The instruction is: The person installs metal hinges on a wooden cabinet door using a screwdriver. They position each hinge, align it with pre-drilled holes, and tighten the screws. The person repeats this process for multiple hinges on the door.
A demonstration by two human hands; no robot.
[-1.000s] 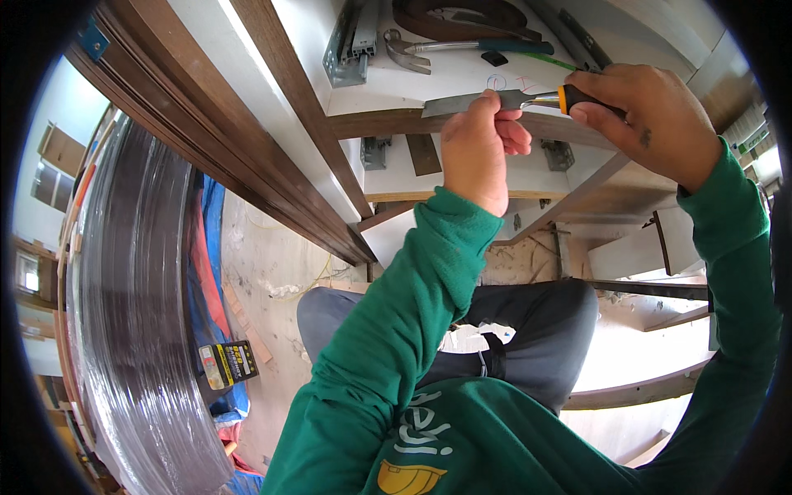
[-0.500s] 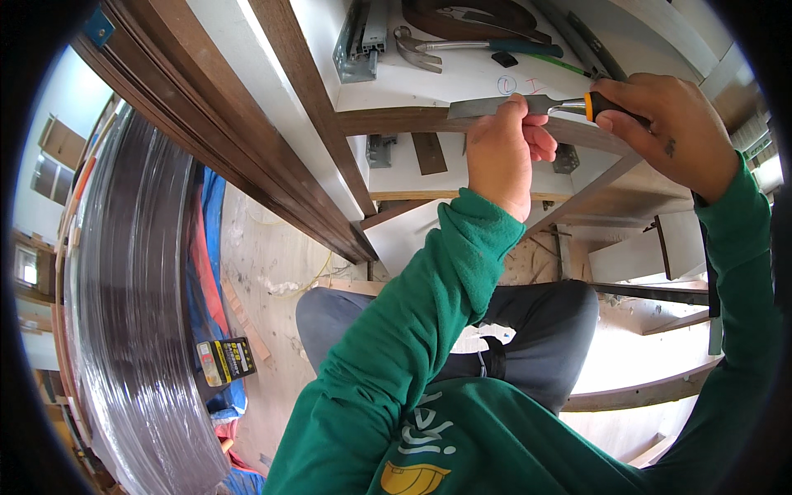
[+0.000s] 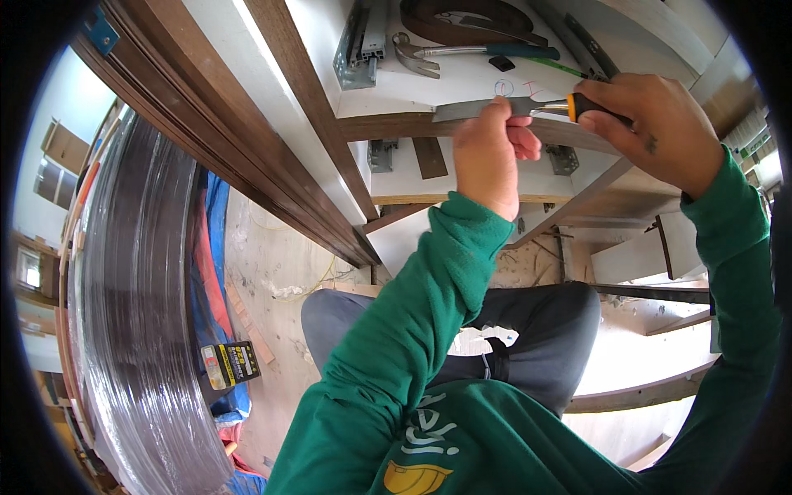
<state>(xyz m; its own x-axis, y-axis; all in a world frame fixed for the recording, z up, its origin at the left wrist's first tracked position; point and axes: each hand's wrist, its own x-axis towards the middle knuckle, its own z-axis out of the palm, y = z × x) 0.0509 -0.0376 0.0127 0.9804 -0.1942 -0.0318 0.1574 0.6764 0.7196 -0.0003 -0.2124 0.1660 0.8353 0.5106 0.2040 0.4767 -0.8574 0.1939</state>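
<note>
My right hand is closed round the black and orange handle of a flat steel blade tool, which looks like a chisel. My left hand has its thumb and fingers closed on the wide blade, which lies along the dark wood front edge of a white cabinet shelf. Just behind on that shelf are a claw hammer, a small black object, a thin green tool and a coil of brown banding. Red and blue marks are drawn near the blade.
Metal slides sit inside the cabinet. A brown wood frame runs along its left. Plastic-wrapped dark boards stand on blue and red sheeting, beside a black and yellow box. White panels lie at the right.
Both hands and the blade moved a little to the right along the shelf edge, then slightly back to the left. Both grips look the same.
</note>
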